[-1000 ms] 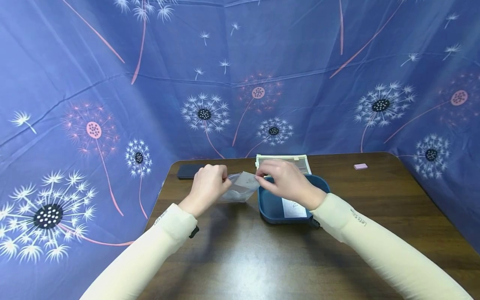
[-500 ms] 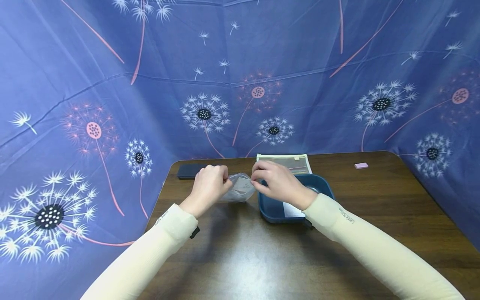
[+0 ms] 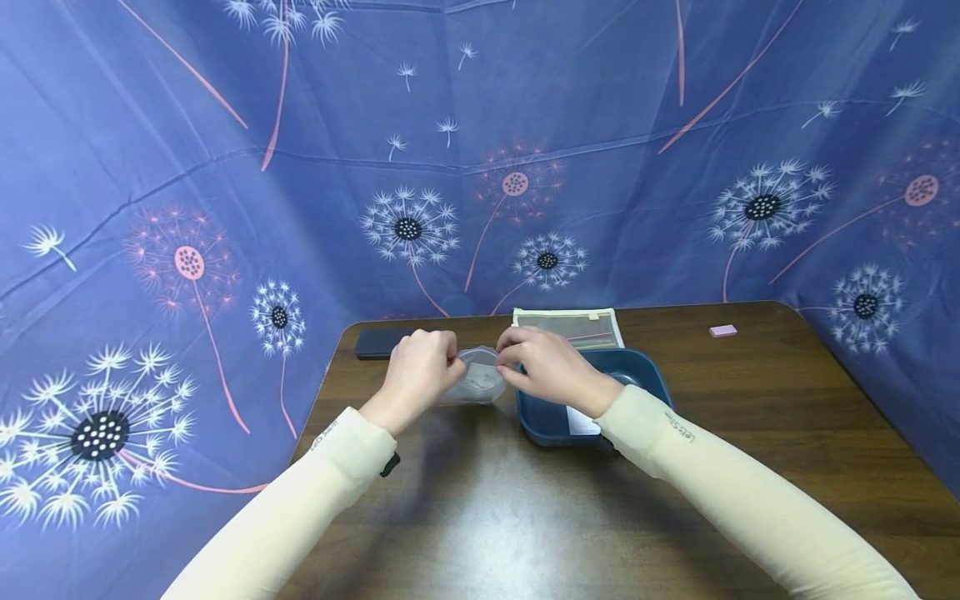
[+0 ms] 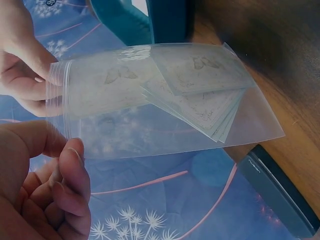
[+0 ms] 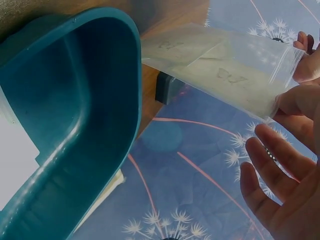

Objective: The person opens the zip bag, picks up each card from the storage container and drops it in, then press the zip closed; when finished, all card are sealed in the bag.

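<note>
Cards (image 4: 200,107) with faint prints sit inside the clear bag (image 4: 125,137), held up beside the blue tray (image 5: 102,95). I see the left hand (image 3: 420,368) and right hand (image 3: 549,367) each pinching its mouth. I judge the bagging well along: several cards are in, white paper (image 5: 12,155) remains in the tray, and I can't tell whether the seal is pressed.

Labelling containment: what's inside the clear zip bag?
Inside the clear zip bag: several pale, overlapping cards, two showing a butterfly print. Cards cover one another, so the lower ones' faces are partly hidden and the exact count can't be told.
</note>
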A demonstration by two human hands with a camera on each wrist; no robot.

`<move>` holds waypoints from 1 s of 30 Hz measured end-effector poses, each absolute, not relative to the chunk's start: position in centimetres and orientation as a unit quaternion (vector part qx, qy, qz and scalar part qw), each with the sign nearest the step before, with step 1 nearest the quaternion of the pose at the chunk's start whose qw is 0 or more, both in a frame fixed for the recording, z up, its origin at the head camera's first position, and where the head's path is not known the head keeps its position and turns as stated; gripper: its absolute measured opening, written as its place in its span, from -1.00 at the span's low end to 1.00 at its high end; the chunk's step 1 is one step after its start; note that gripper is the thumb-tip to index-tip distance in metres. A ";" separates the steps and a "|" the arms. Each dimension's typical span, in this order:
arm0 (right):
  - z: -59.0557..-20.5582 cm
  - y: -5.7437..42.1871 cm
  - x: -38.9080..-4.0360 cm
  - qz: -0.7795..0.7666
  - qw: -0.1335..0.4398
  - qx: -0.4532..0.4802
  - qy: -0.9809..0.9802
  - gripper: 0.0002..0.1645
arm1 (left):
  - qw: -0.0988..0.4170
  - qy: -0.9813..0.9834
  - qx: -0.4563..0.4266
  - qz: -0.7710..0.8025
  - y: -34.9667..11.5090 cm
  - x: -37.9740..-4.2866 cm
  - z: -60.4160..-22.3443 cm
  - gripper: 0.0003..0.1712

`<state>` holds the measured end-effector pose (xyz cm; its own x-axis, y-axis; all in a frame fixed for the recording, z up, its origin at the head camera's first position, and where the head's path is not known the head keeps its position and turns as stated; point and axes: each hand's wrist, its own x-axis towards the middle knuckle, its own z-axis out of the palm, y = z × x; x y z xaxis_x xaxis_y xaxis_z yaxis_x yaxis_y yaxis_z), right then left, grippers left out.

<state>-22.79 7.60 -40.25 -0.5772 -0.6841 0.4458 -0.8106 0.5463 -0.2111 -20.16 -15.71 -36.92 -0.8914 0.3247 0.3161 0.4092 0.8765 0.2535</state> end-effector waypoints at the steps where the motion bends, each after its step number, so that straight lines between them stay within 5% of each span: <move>1: -40.3 7.6 -22.8 0.201 0.155 0.431 -0.866 -0.91 | 0.134 -0.959 -0.191 -0.158 -15.7 -20.2 -36.9 -0.63; 30: -39.3 9.5 -22.7 0.224 0.151 0.395 -0.878 -0.97 | 0.138 -0.961 -0.184 -0.154 -15.9 -20.2 -36.8 -0.62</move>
<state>-22.70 9.49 -39.31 -0.6415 -0.6261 0.4432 -0.7620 0.5866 -0.2742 -20.21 -15.89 -36.81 -0.8945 0.3104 0.3216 0.3955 0.8850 0.2459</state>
